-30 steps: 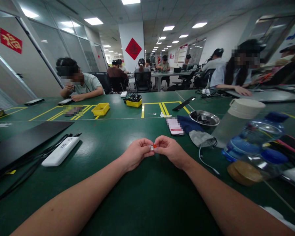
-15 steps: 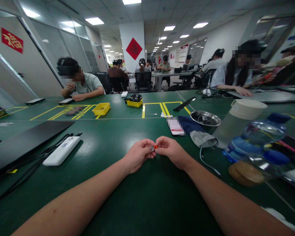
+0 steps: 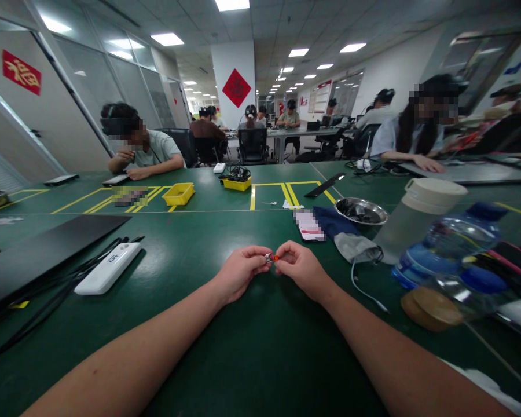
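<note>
Your left hand is closed in a pinch, thumb and forefinger on the silvery end of a tiny part. Your right hand is closed the same way on the orange end. The part sits between the two sets of fingertips, low over the green desk and straight ahead of you.

It looks very light, and I judge it stiff at the metal end. The orange end may be plastic, which is too small to tell. A piece this small will likely slip or spring away if the pinch loosens, so hold it by fingertip pads at both ends and leave the middle bare. Squeeze gently, because thin metal of this size could bend.

Its long axis runs left to right, about level. The silvery end points toward your left hand and the orange end toward your right. I cannot tell which face is turned up.

To your left, well apart from the part, a white box lies beside black cables. To your right are a grey pouch and a clear bottle with a blue cap. Farther back stand a steel bowl and two yellow bins. Beyond them other people sit working at the desks.
</note>
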`<state>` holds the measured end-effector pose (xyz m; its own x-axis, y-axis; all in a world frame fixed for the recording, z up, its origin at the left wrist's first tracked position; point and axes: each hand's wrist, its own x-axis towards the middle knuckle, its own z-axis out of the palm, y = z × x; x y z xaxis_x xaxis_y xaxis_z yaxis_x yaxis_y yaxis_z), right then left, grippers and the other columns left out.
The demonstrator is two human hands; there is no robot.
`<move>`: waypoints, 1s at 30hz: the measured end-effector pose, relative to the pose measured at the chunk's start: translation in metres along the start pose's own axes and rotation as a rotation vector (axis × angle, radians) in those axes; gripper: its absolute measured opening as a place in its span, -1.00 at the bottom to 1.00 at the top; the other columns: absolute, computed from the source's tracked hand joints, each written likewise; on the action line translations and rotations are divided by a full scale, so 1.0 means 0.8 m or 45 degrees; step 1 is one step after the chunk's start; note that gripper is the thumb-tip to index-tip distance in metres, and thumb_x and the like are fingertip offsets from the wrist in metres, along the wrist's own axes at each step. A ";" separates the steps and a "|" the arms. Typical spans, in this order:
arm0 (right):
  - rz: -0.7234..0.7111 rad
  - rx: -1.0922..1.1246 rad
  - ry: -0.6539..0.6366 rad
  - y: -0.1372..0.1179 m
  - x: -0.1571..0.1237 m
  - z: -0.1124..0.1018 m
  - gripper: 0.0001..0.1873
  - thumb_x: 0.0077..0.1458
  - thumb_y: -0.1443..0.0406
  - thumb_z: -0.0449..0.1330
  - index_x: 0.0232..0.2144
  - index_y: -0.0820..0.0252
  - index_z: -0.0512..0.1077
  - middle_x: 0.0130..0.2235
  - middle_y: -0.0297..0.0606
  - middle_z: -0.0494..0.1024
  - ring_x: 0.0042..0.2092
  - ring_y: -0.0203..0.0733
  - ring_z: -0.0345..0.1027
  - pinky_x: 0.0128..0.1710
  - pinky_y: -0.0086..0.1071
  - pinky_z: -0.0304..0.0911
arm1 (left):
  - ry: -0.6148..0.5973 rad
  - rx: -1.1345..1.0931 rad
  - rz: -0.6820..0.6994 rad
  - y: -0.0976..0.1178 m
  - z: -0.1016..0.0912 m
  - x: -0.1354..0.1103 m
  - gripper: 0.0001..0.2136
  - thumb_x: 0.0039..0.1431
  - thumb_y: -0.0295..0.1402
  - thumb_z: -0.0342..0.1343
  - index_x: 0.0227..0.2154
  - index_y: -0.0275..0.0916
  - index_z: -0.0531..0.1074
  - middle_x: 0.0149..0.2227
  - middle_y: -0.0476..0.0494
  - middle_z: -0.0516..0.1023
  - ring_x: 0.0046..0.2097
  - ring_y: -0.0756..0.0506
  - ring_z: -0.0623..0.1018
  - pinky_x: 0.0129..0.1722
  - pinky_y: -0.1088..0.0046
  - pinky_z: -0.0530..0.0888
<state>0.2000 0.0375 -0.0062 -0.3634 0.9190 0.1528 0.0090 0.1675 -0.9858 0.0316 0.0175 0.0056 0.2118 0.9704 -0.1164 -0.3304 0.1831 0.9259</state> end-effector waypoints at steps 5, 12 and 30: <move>-0.030 -0.187 -0.013 0.005 0.001 0.002 -0.86 -0.10 0.37 0.17 -0.39 0.14 0.30 -0.53 -0.41 0.45 -0.49 -0.26 0.41 -0.48 -0.41 0.26 | 0.001 0.100 0.052 -0.003 -0.003 0.001 -0.81 -0.06 -0.49 0.19 -0.31 -0.36 0.46 -0.43 -0.12 0.49 -0.41 0.05 0.48 -0.37 0.55 0.41; -0.100 -0.382 0.013 0.008 0.000 0.003 -0.90 -0.06 0.34 0.16 -0.39 0.14 0.34 -0.49 -0.37 0.47 -0.48 -0.28 0.38 -0.49 -0.42 0.24 | 0.016 0.285 0.069 -0.006 0.000 0.002 -0.84 -0.06 -0.47 0.18 -0.35 -0.35 0.48 -0.48 -0.09 0.49 -0.47 0.06 0.44 -0.43 0.56 0.38; -0.360 -0.629 -0.299 -0.006 -0.009 0.005 -0.66 -0.07 0.39 0.25 -0.17 0.06 0.43 -0.23 -0.31 0.32 -0.40 -0.34 0.24 -0.39 -0.41 0.20 | -0.581 0.579 -0.108 0.029 -0.038 0.008 -0.62 -0.09 -0.45 0.23 -0.14 -0.28 0.36 -0.41 -0.10 0.53 -0.44 0.02 0.49 -0.50 0.58 0.35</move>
<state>0.1987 0.0285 -0.0032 -0.6096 0.7211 0.3292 0.2923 0.5906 -0.7522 -0.0028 0.0329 0.0153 0.6229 0.7724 -0.1238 0.1056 0.0739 0.9917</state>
